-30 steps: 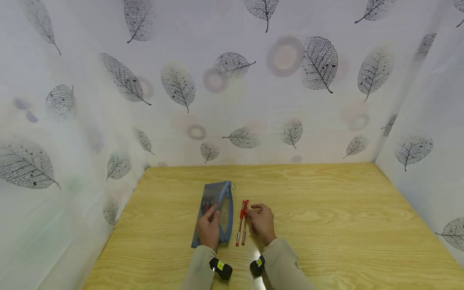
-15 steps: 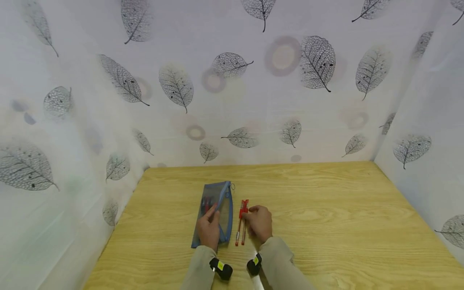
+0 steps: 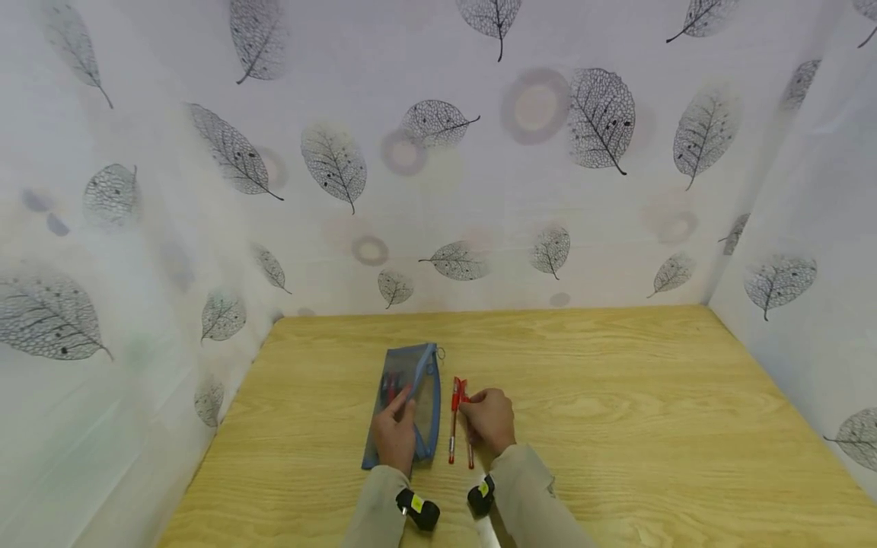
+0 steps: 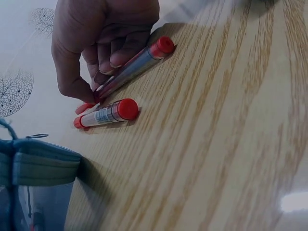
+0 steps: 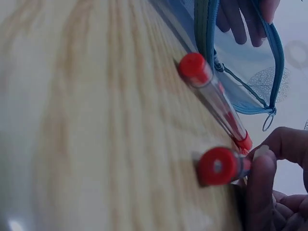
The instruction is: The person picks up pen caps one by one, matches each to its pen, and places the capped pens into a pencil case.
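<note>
My left hand (image 3: 395,435) grips the open edge of a blue mesh zip pencil case (image 3: 411,358), lying on the table with its mouth toward the right. Through the mesh, red and dark pens (image 3: 390,383) show inside. To the right of the case, my right hand (image 3: 492,420) pinches a clear-barrelled red gel pen (image 4: 130,70) near its capped end between thumb and fingers. A second red gel pen (image 3: 453,426) lies on the table between the case and the held pen. In the right wrist view, the case's zipped mouth (image 5: 207,29) gapes, with left fingers (image 5: 236,21) behind it.
The wood-grain table (image 3: 617,426) extends widely to the right and behind the case. White leaf-print sheeting (image 3: 479,190) encloses the back and both sides. A ring zip pull (image 3: 441,353) sticks out at the case's far corner.
My right hand has come slightly left and pinched the right-hand pen, whose lower end has swung right, apart from the other pen. The left hand and case have stayed put.
</note>
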Action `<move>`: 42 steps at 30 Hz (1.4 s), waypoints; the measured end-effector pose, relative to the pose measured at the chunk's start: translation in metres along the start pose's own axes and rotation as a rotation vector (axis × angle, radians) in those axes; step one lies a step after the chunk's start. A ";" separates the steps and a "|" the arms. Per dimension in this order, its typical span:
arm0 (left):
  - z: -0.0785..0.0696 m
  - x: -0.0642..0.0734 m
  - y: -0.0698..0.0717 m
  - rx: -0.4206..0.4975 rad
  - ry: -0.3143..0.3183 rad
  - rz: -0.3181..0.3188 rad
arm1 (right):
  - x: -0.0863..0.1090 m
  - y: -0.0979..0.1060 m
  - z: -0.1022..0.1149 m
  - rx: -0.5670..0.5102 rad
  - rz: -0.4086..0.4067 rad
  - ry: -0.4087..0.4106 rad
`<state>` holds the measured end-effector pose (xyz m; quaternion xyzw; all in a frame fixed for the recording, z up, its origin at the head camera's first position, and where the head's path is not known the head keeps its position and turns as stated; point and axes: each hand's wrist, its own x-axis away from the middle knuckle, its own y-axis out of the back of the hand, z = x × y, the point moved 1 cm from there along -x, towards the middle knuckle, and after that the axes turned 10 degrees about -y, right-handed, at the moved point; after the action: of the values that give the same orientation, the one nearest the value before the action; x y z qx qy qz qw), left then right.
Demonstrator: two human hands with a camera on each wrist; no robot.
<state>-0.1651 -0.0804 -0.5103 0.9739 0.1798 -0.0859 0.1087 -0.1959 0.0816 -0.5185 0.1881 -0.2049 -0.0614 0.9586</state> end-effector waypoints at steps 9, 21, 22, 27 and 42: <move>0.001 0.001 0.001 0.000 -0.006 -0.002 | 0.001 0.001 -0.002 -0.044 0.031 0.022; 0.001 0.001 0.002 -0.014 0.012 -0.013 | 0.007 0.001 -0.009 -0.284 0.013 0.086; 0.001 0.001 0.002 -0.014 0.020 -0.013 | 0.007 0.001 -0.009 -0.324 0.031 0.083; 0.000 0.002 0.002 -0.012 0.028 -0.013 | 0.007 0.004 -0.013 -0.448 0.126 0.063; -0.003 0.002 0.001 -0.028 0.023 -0.013 | 0.009 0.004 -0.003 -0.537 0.209 0.119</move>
<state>-0.1623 -0.0800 -0.5076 0.9721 0.1885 -0.0727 0.1195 -0.1862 0.0845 -0.5159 -0.0910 -0.1432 -0.0034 0.9855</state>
